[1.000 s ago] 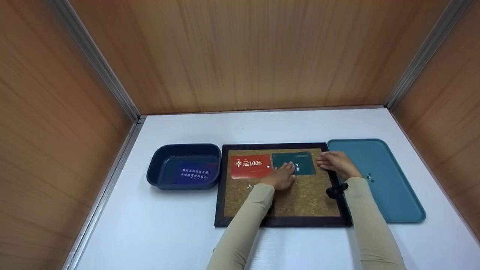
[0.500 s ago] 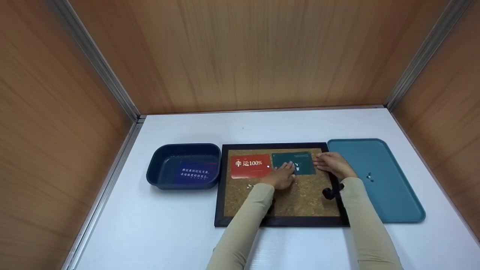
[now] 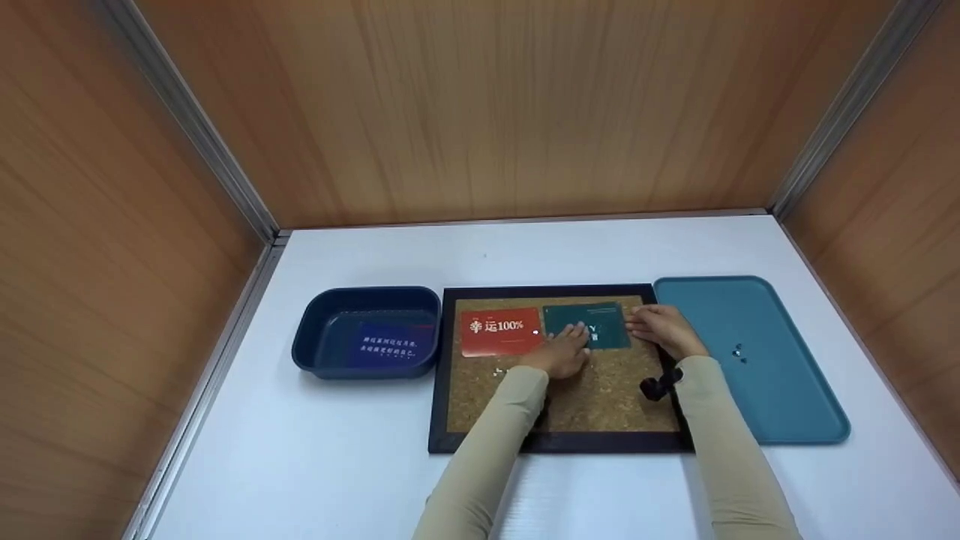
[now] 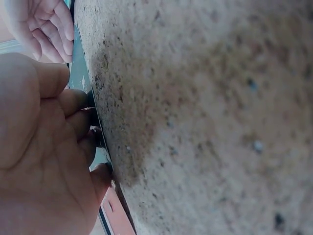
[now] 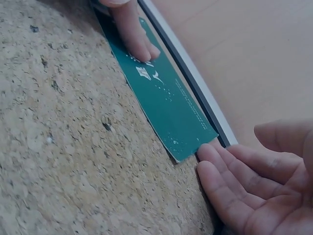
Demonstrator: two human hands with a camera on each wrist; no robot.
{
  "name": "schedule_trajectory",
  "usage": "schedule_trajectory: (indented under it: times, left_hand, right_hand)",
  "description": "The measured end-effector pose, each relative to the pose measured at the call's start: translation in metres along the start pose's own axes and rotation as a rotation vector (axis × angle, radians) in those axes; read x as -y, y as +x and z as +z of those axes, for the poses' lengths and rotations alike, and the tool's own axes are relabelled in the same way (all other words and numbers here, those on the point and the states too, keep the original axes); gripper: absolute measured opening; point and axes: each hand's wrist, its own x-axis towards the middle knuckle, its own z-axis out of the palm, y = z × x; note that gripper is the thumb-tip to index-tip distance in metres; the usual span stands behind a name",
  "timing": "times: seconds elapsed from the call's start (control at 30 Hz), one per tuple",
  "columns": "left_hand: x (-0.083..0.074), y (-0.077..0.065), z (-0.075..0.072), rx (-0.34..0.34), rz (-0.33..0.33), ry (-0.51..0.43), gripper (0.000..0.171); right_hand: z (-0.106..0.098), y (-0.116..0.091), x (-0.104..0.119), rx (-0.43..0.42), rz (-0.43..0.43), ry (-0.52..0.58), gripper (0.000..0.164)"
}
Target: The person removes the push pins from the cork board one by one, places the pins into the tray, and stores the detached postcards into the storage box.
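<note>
A framed cork board (image 3: pixel 600 405) lies on the white table. On its upper half are a red card (image 3: pixel 499 341) with white characters and, to the right of that, a green card (image 3: pixel 611 319). My left hand (image 3: pixel 559 356) rests on the green card's left and lower part, fingers extended over it. At that card's right edge, my right hand (image 3: pixel 670 331) touches with its fingertips; in the right wrist view its thumb (image 5: pixel 279 137) stands apart from the fingers. A small pin (image 3: pixel 535 332) shows at the red card's right edge.
To the left stands a dark blue basin (image 3: pixel 311 341) with a blue-purple card (image 3: pixel 391 349) in it. A teal tray (image 3: pixel 795 382) with several small shiny pins (image 3: pixel 739 352) lies on the right, against the board. Small clear bits (image 3: pixel 500 372) lie below the red card.
My right hand has shifted left from over the board's right frame to the green card's right edge. My left hand has stayed in place on the card.
</note>
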Motion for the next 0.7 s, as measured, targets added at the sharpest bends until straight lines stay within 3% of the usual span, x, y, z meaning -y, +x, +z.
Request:
schedule_trajectory:
  times: [0.27,0.7]
  left_hand:
    - [-0.0002,-0.0002,0.0009,-0.012,-0.012,-0.028,0.053]
    - [-0.0015,0.0014,0.0015,-0.022,-0.019,0.009,0.051]
  right_hand:
    - [0.0029,0.0004,-0.0015,-0.016,-0.009,-0.030,0.049]
    - [0.0094,-0.0035,-0.0030,-0.032,-0.067,-0.040,0.047]
